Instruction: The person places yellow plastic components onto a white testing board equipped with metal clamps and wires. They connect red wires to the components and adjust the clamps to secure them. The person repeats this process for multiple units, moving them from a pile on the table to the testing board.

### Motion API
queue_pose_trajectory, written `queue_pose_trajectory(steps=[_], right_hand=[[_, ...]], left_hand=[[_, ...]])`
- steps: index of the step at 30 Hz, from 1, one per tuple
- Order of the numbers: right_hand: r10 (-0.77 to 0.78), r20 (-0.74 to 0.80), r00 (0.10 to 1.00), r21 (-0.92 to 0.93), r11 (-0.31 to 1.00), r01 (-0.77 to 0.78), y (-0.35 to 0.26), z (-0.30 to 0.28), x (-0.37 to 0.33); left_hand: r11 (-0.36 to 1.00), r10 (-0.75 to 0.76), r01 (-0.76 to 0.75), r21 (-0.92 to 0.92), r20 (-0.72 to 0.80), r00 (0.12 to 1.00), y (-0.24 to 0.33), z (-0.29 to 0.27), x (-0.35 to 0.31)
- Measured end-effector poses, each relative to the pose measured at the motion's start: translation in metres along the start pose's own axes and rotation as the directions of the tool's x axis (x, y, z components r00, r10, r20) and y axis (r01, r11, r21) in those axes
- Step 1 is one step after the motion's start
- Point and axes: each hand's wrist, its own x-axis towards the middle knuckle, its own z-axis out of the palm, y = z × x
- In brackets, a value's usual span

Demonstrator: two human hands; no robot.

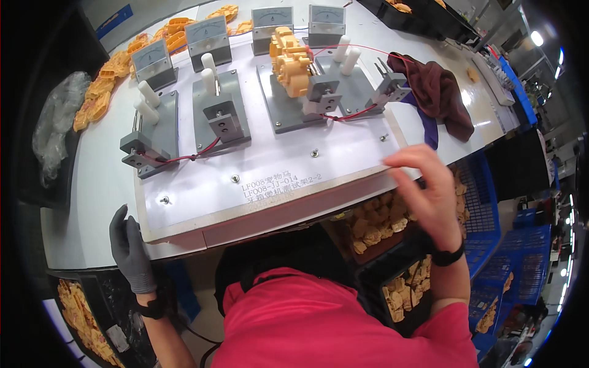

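Broad white tabletop (80, 214), bearing a flat white rectangular board (202, 190); far centre, a grey plate-based stand (282, 116). Grey-gloved left hand (130, 248) beside the board's near-left corner, fingers slightly apart; bare right hand (433, 193) at the near-right edge, fingers parted, nothing visibly held. Perched on the stand, likely for steadiness: yellow plastic housing (291, 70).

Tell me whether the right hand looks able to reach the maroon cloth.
Likely yes: the right hand looks empty, and the nearest gray fixture stands left of its way to the maroon cloth.
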Motion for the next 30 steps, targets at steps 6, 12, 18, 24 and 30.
queue_pose_trajectory(steps=[6, 12, 18, 24, 30], right_hand=[[-0.22, 0.127, 0.967, -0.105, 0.967, 0.234, -0.012, 0.054, 0.055], [-0.099, 0.246, 0.964, -0.036, 0.993, 0.112, -0.009, 0.057, 0.063], [-0.044, 0.256, 0.966, -0.059, 0.996, 0.061, -0.011, 0.058, 0.062], [-0.032, 0.237, 0.971, -0.07, 0.996, 0.05, -0.01, 0.06, 0.059], [-0.037, 0.219, 0.975, -0.106, 0.993, 0.061, -0.011, 0.061, 0.058]], left_hand=[[0.999, 0.021, -0.02, -0.03, 0.044, 0.999, -0.002, 0.019, -0.005], [0.998, -0.028, 0.026, 0.049, 0.045, 0.999, -0.01, 0.016, -0.013], [0.986, 0.058, -0.068, 0.152, 0.07, 0.996, -0.016, 0.01, -0.015], [0.984, 0.002, -0.018, 0.18, 0.087, 0.996, -0.013, 0.005, -0.018], [0.992, -0.007, 0.002, 0.124, 0.036, 0.999, -0.015, 0.008, -0.021]])
